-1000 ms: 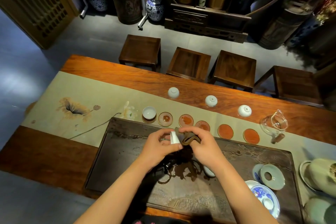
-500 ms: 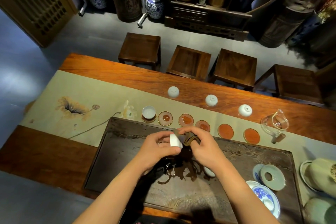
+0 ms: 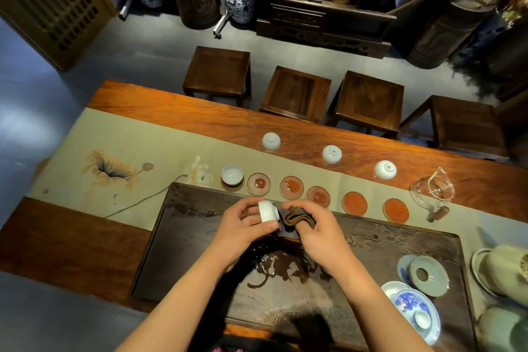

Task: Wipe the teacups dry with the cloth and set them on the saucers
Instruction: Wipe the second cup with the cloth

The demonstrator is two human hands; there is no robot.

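Over the tea tray (image 3: 200, 237) | left hand (image 3: 243, 230) pinched a teacup (image 3: 268, 211), right hand (image 3: 317, 233) bunched the cloth (image 3: 295, 218) beside it | one cup (image 3: 232, 175) sat on a saucer | five saucers (image 3: 354, 203) bare, three cups (image 3: 331, 154) upturned on the desk (image 3: 285, 128)

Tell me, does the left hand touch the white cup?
Touching. The head view shows the left hand with its fingers wrapped around the white cup.
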